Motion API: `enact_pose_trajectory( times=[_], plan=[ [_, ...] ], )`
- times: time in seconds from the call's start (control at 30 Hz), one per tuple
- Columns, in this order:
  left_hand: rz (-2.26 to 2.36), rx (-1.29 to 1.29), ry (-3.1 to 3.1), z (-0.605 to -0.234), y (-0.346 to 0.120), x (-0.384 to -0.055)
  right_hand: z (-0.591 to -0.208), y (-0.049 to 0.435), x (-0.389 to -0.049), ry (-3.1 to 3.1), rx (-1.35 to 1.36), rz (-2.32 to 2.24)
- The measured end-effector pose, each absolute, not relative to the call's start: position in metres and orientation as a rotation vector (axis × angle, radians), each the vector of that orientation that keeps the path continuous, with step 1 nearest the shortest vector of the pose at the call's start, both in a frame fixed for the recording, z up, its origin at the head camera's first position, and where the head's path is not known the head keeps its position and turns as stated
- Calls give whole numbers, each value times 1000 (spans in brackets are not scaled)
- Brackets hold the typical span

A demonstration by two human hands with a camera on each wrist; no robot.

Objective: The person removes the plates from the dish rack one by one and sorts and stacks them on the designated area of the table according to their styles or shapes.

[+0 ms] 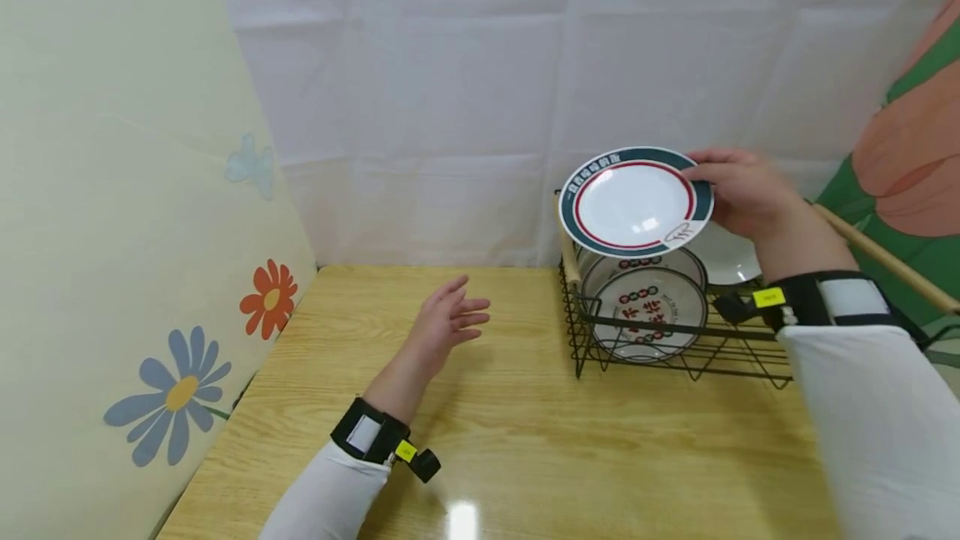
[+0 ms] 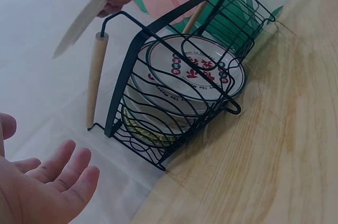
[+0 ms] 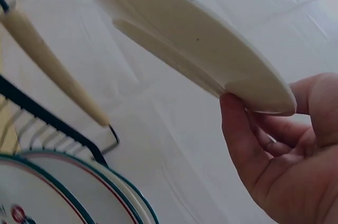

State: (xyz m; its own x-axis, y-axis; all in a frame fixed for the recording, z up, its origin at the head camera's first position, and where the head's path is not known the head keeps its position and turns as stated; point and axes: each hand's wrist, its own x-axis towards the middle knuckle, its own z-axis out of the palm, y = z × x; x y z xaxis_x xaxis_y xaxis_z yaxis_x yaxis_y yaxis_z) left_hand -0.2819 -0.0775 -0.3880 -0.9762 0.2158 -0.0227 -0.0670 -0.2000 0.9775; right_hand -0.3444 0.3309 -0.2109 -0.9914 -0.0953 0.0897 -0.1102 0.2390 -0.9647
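My right hand (image 1: 753, 190) pinches the right edge of a white plate (image 1: 633, 205) with a dark green rim and a red ring. The plate is held tilted above the left end of a black wire dish rack (image 1: 697, 363). Seen from the right wrist, its pale underside (image 3: 185, 39) faces the camera, fingers at its rim. My left hand (image 1: 438, 323) hovers over the table, left of the rack, fingers spread and holding nothing. Inside the rack several plates stand on edge, the front one (image 1: 651, 307) bearing red lettering.
The rack has wooden handles (image 2: 97, 78) at its ends. Beneath everything lies a wood-grain table (image 1: 480, 440). A white cloth (image 1: 420, 107) hangs behind, and a wall with painted flowers (image 1: 180, 394) rises on the left.
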Motion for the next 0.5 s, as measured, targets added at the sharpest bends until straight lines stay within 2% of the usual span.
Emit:
enact_pose_trajectory(
  times=[0.13, 0.5],
  plan=[
    [2317, 172, 1823, -386, -83, -282, -217, 314, -337, -2279, 260, 2152],
    [2354, 208, 1763, -369, -89, -270, -234, 261, -299, -2028, 515, 2427]
  ],
)
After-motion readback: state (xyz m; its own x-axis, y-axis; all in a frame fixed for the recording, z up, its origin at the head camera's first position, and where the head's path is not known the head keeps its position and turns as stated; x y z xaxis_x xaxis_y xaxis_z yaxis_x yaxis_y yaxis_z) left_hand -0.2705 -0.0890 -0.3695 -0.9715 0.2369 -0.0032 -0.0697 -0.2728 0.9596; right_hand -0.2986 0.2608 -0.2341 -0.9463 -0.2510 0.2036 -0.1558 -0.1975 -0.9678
